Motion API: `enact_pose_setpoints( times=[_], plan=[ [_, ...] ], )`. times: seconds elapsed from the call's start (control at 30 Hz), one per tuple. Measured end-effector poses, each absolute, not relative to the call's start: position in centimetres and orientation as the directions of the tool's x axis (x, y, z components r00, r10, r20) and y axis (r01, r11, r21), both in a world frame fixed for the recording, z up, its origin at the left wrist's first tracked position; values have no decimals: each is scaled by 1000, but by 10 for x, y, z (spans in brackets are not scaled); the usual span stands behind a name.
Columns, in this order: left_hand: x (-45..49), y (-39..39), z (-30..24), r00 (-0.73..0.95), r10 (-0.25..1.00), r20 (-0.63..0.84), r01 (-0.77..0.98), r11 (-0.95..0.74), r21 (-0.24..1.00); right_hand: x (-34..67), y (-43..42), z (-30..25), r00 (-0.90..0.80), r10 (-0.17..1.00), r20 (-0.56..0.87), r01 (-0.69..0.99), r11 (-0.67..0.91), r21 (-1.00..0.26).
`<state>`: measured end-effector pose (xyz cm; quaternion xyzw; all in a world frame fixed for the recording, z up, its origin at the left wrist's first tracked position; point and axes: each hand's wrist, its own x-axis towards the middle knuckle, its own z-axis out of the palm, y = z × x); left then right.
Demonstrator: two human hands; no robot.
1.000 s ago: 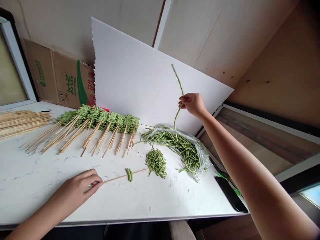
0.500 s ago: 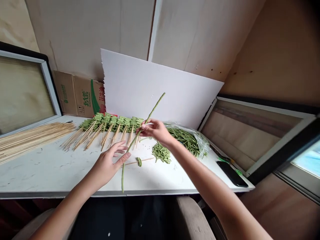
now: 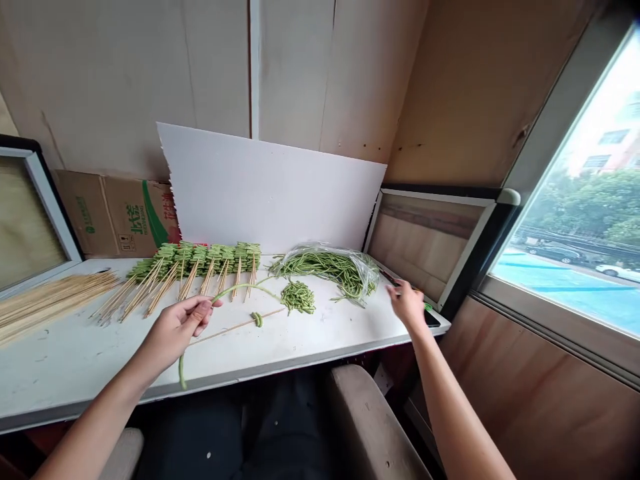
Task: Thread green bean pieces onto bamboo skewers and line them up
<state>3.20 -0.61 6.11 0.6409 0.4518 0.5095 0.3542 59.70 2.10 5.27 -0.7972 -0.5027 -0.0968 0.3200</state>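
My left hand [image 3: 186, 319] pinches a long green bean [image 3: 181, 370] between thumb and fingers. One end hangs below the hand past the table's front edge; the other arches rightward over the table. Close by lies a thin wooden skewer [image 3: 225, 331] carrying a short folded piece of bean [image 3: 257, 319]. My right hand [image 3: 407, 305] is stretched out at the far right, fingers extended and slightly apart, over a slim dark tool [image 3: 389, 276] beside the window frame. Whether the fingers touch that tool is unclear. Under this hand a black phone [image 3: 431, 320] is partly hidden.
Finished skewers of green beans [image 3: 205, 259] are stacked at the back, bare sticks [image 3: 55, 300] at the left. A pile of cut bean pieces [image 3: 298, 297] lies mid-table, before long beans in a clear plastic bag [image 3: 330, 263]. A cardboard box [image 3: 117, 213] and white board [image 3: 275, 193] stand behind.
My right hand has let go of the bean and moved far right toward the table's corner. The left hand has closed on the bean, which now bends over rightward. The view has turned right.
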Motion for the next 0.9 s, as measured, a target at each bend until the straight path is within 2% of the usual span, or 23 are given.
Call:
enact_pose_setpoints(
  times=[0.03, 0.1, 0.23, 0.4, 0.57, 0.7, 0.77, 0.9],
  plan=[
    [30, -6, 63, 65, 938, 340, 236, -345, 908, 619, 16, 41, 559, 646, 520, 824, -362, -436],
    [27, -7, 65, 48, 935, 351, 281, -350, 894, 650, 10, 19, 611, 568, 551, 791, -413, -452],
    [26, -9, 64, 27, 922, 385, 367, -368, 855, 675, 5, -12, 651, 625, 431, 753, -460, -470],
    [23, -10, 64, -11, 923, 386, 386, -352, 853, 676, 2, -14, 653, 601, 461, 751, -437, -495],
    [16, -12, 66, -68, 928, 367, 422, -307, 853, 637, 11, 12, 542, 499, 676, 823, -153, -547],
    [8, -13, 71, -155, 921, 357, 484, -244, 840, 570, 27, 36, 394, 584, 710, 814, 138, -565],
    [4, -13, 74, -170, 918, 357, 497, -233, 836, 529, 30, 49, 286, 648, 706, 764, 290, -576],
    [-3, -15, 76, -141, 910, 391, 559, -253, 790, 445, 21, 78, 15, 702, 712, 623, 551, -556]
  ],
)
